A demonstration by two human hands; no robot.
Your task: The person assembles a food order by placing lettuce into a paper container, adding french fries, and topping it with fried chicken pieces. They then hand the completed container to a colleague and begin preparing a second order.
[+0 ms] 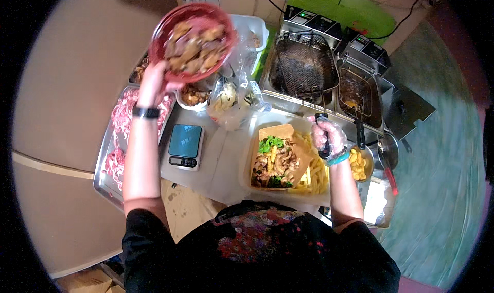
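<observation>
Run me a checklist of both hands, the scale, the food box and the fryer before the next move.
1. Left hand free: not ok; it holds the red bowl of brown food pieces up by its edge.
2. Right hand gloved: ok; it wears a clear plastic glove and is closed on a black handle.
3. Scale reading: cannot tell; the display is too small to read.
4. Food box open: ok; greens show inside.
5. Fryer light: ok; a green light glows on its control unit.
6. Oil temperature: cannot tell from this view.
</observation>
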